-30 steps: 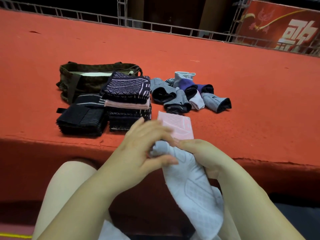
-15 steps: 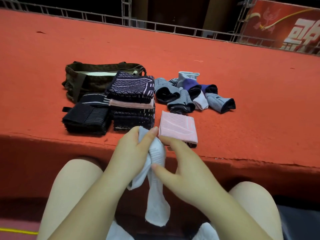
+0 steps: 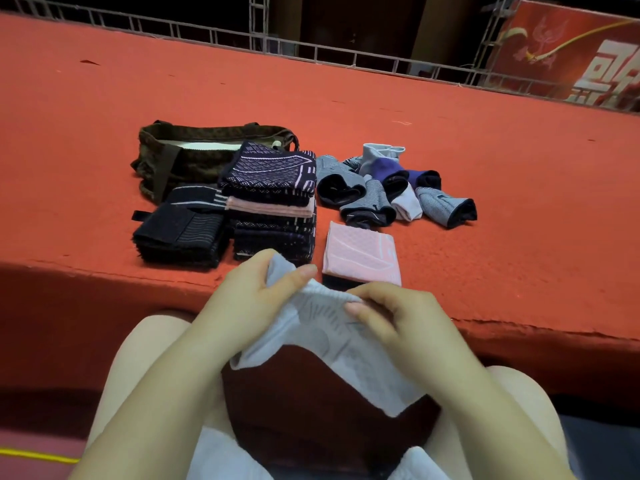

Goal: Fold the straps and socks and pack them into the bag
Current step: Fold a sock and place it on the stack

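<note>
Both my hands hold a pale grey patterned sock point(image 3: 332, 337) above my lap, just in front of the red platform's edge. My left hand point(image 3: 256, 303) grips its upper left end; my right hand point(image 3: 391, 317) pinches its top edge on the right. The sock's two ends hang down toward my knees. On the platform lie a folded pink strap point(image 3: 360, 254), a stack of folded dark patterned straps point(image 3: 273, 199), a folded black strap pile point(image 3: 180, 233), and a heap of rolled socks point(image 3: 391, 185). The olive bag point(image 3: 194, 150) lies open behind the stacks.
The red carpeted platform point(image 3: 485, 202) stretches far back to a metal railing point(image 3: 311, 50). A red banner point(image 3: 571, 53) hangs at the upper right. My bare knees sit below the platform's front edge, with more pale cloth on my lap point(image 3: 221, 455).
The sock hung long and narrow from my hands half a second ago; now it is spread sideways between them, and my right hand has moved up to its top edge.
</note>
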